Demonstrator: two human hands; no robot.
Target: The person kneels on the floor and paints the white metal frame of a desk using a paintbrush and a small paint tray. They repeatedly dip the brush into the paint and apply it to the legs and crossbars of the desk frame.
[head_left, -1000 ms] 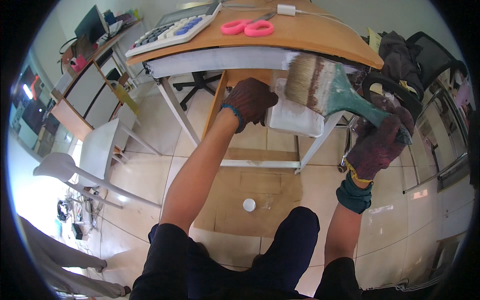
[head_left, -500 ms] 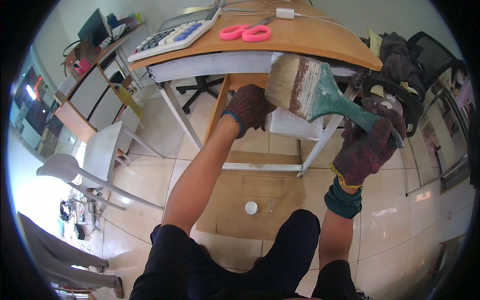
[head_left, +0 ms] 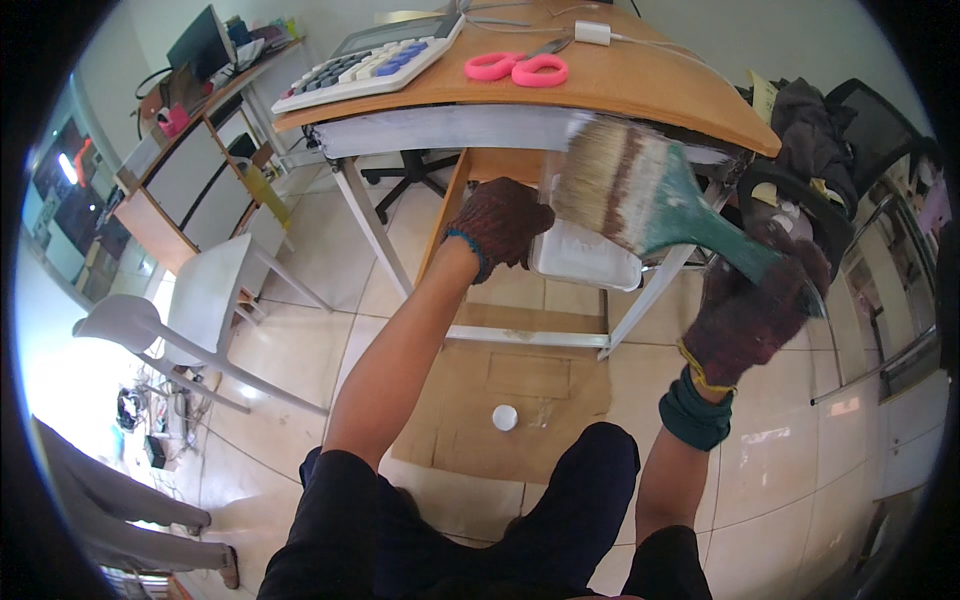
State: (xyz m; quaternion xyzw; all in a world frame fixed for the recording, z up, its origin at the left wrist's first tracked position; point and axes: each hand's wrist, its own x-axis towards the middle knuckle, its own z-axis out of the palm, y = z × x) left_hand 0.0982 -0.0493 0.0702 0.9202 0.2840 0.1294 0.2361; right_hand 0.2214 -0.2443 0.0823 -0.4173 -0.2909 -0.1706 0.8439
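Note:
My right hand (head_left: 752,305), in a dark red knit glove, is closed around the green handle of a wide paintbrush (head_left: 672,200). The brush points left, and its pale bristles are over a white plastic tub (head_left: 590,256), just in front of the table's white-painted front edge (head_left: 440,130). Whether the bristles touch that edge I cannot tell. My left hand (head_left: 497,226), gloved alike, is closed at the tub's left side and holds it below the tabletop. Its fingertips are partly hidden.
On the wooden tabletop (head_left: 650,75) lie pink-handled scissors (head_left: 517,68), a large calculator (head_left: 370,65) and a white adapter (head_left: 592,33) with cable. A white chair (head_left: 205,300) stands left, a black chair (head_left: 870,130) right. Cardboard (head_left: 460,420) with a white lid (head_left: 504,417) covers floor tiles.
The brush and my right hand have shifted slightly right and down, with some motion blur. My left hand still holds the tub. The whole view has shifted a little.

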